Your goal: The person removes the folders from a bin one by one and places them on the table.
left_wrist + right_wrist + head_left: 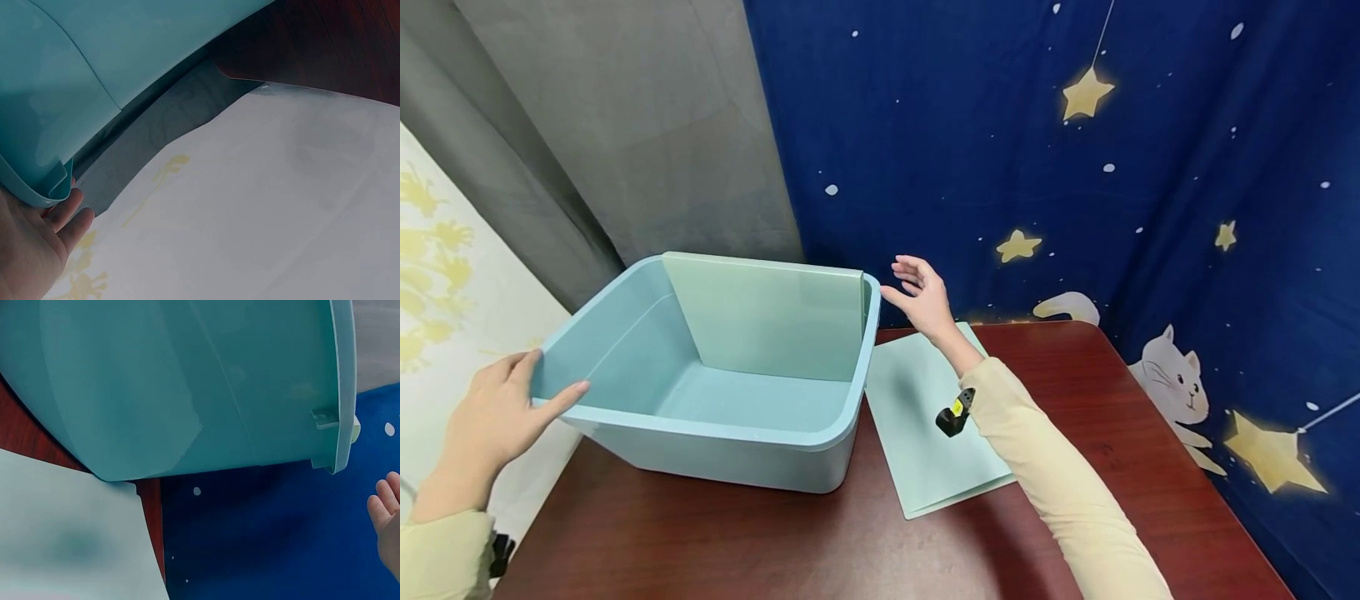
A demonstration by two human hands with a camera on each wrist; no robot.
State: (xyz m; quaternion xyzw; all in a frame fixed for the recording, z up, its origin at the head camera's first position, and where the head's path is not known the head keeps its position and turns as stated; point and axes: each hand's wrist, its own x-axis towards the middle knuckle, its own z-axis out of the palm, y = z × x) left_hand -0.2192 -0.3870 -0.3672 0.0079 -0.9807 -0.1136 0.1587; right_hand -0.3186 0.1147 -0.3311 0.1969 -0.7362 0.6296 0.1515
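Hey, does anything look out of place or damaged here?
Nothing looks spilled or damaged. One slightly odd thing: the left end of the blue tub juts past the edge of the table, where the left hand holds it.

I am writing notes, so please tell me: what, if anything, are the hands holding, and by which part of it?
The left hand holds the blue tub by its rim, at the near left corner. The right hand holds nothing.
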